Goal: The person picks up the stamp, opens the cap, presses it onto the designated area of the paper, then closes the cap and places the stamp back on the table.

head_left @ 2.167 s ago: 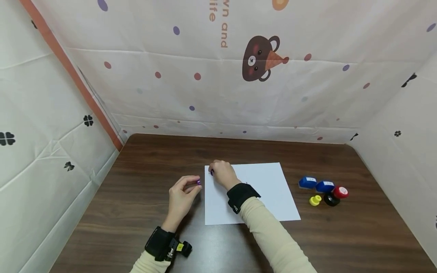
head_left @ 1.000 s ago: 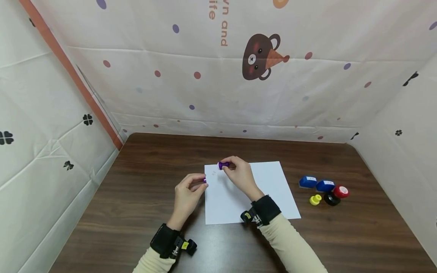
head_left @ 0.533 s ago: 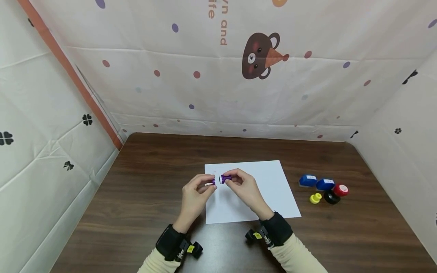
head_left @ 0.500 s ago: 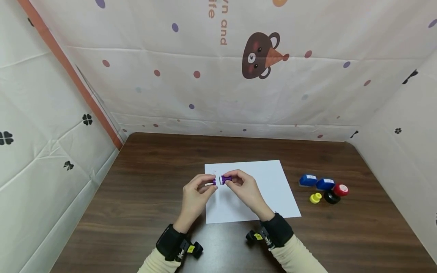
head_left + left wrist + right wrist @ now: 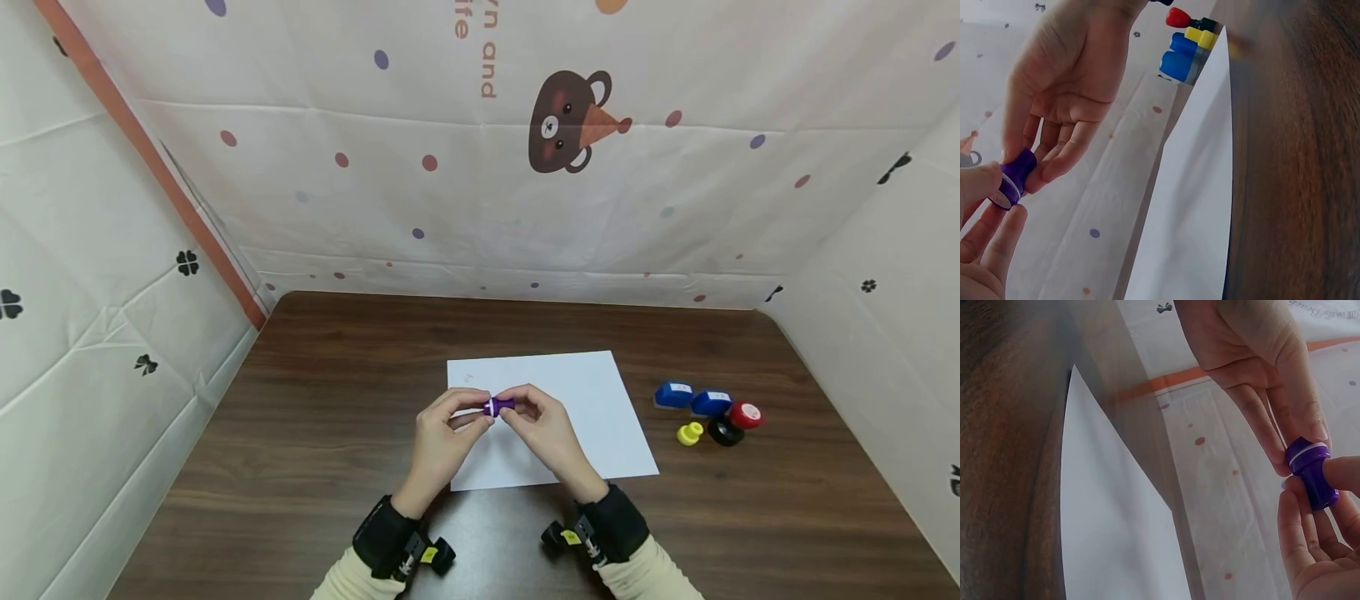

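Both hands meet over the paper around a small purple stamp [image 5: 506,404] with a narrow waisted handle. My right hand [image 5: 551,429] pinches the handle between thumb and fingers. My left hand [image 5: 441,442] pinches the purple cap [image 5: 1300,449] at the wider end. In the right wrist view the cap sits against the stamp body [image 5: 1317,482], a pale band showing between them. A round printed label [image 5: 1001,199] is visible on the cap's end in the left wrist view. Below lies a white sheet of paper [image 5: 600,417] with a faint small mark [image 5: 468,377] near its top left corner.
Right of the paper stand two blue stamps [image 5: 711,404] with white labels. Close by are a yellow stamp [image 5: 690,433] and a red-topped piece [image 5: 746,415] beside a black one [image 5: 724,432]. A printed cloth [image 5: 337,192] surrounds the brown wooden table [image 5: 337,375].
The right hand lifted the stamp off the paper's upper left, revealing a faint mark, and brought it toward the left hand. The left hand moved right, and cap and stamp came together.
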`<state>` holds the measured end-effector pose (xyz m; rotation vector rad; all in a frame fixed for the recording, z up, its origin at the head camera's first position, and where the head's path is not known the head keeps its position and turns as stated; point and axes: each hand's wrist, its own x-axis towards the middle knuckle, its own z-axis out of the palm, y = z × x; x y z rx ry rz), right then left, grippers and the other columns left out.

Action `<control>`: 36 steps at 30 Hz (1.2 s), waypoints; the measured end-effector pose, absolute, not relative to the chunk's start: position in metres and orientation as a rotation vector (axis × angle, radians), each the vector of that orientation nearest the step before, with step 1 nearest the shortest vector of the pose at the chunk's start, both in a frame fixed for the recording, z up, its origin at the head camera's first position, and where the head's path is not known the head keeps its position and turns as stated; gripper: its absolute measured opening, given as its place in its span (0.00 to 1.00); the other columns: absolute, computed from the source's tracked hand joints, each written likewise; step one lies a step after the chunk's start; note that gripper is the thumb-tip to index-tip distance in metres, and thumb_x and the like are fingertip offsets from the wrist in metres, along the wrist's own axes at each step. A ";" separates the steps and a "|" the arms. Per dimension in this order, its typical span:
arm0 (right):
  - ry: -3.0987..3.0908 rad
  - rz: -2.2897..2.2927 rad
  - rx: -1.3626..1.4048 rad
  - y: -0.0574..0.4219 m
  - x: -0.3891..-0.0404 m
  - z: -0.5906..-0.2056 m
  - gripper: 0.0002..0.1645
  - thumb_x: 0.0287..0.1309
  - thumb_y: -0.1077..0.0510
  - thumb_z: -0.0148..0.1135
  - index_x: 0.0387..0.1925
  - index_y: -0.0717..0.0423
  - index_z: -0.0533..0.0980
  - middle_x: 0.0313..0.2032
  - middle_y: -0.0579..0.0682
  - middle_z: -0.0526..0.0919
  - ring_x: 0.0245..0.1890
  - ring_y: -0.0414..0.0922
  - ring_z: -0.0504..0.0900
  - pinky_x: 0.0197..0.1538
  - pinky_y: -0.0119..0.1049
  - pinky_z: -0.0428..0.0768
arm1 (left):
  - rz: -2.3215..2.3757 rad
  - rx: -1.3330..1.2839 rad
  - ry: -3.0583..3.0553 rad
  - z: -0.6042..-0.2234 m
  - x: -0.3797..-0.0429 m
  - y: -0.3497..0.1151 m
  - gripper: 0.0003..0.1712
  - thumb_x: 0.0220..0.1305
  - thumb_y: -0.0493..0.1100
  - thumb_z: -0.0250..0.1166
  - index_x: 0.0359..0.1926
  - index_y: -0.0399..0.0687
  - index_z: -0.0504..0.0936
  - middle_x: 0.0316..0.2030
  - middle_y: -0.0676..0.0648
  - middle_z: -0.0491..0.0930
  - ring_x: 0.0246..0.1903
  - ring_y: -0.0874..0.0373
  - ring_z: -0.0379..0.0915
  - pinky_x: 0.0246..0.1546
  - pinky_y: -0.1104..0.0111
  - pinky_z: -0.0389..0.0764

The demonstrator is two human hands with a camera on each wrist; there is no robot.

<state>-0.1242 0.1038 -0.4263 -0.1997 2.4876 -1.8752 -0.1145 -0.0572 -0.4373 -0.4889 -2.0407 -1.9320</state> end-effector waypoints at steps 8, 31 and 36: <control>2.501 -1.895 -0.231 0.106 -0.120 -0.428 0.10 0.54 0.63 0.64 0.39 0.53 0.79 0.37 0.49 0.81 0.35 0.43 0.79 0.41 0.27 0.81 | -1.921 -0.495 -2.081 -0.412 -0.103 -0.054 0.12 0.49 0.25 0.66 0.38 0.29 0.80 0.39 0.36 0.79 0.40 0.47 0.79 0.41 0.63 0.82; 2.485 -1.924 -0.167 0.105 -0.111 -0.431 0.10 0.53 0.65 0.63 0.39 0.52 0.80 0.36 0.48 0.81 0.34 0.43 0.78 0.39 0.26 0.80 | -1.809 -0.527 -2.109 -0.444 -0.112 -0.051 0.11 0.49 0.33 0.69 0.37 0.40 0.82 0.37 0.45 0.81 0.37 0.55 0.81 0.37 0.69 0.82; 2.508 -1.905 -0.200 0.107 -0.111 -0.430 0.11 0.53 0.66 0.63 0.39 0.52 0.79 0.36 0.48 0.81 0.34 0.43 0.78 0.39 0.27 0.80 | -1.774 -0.580 -2.116 -0.445 -0.113 -0.052 0.11 0.51 0.36 0.69 0.38 0.42 0.82 0.37 0.47 0.81 0.36 0.58 0.81 0.36 0.71 0.82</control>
